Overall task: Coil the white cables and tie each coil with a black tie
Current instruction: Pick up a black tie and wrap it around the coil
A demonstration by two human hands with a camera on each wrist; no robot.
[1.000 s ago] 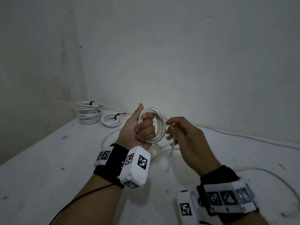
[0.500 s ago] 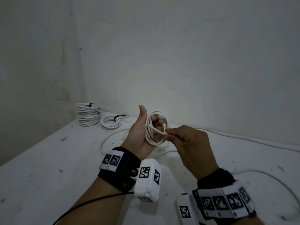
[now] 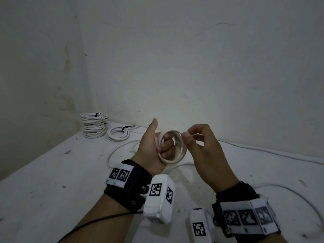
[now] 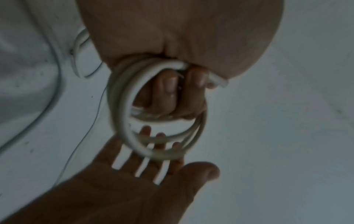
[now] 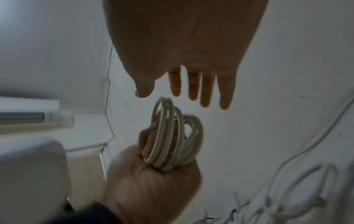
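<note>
Bare, stained white walls meet in a corner behind a scuffed white table (image 3: 43, 172). Above the table the left hand (image 3: 150, 146) holds a small coil of white round cable (image 3: 175, 148) upright, its fingers curled through the loops and the thumb pointing up; in the left wrist view the fingertips (image 4: 168, 86) press the strands against the palm, and a cut cable end sticks out past them. The right hand (image 3: 205, 155) hovers just beside the coil on its right, apart from it, with its fingers (image 5: 193, 84) straight and slightly spread and holding nothing in the right wrist view. At the far left of the table, near the corner, stands a stack of finished white cable coils (image 3: 93, 127) with a black tie (image 3: 97, 114) on top, and just beside it lies a single flat white coil (image 3: 118, 135) bound by its own black tie (image 3: 126, 128). Loose white cable (image 3: 263, 151) trails across the table behind and to the right of the hands
</note>
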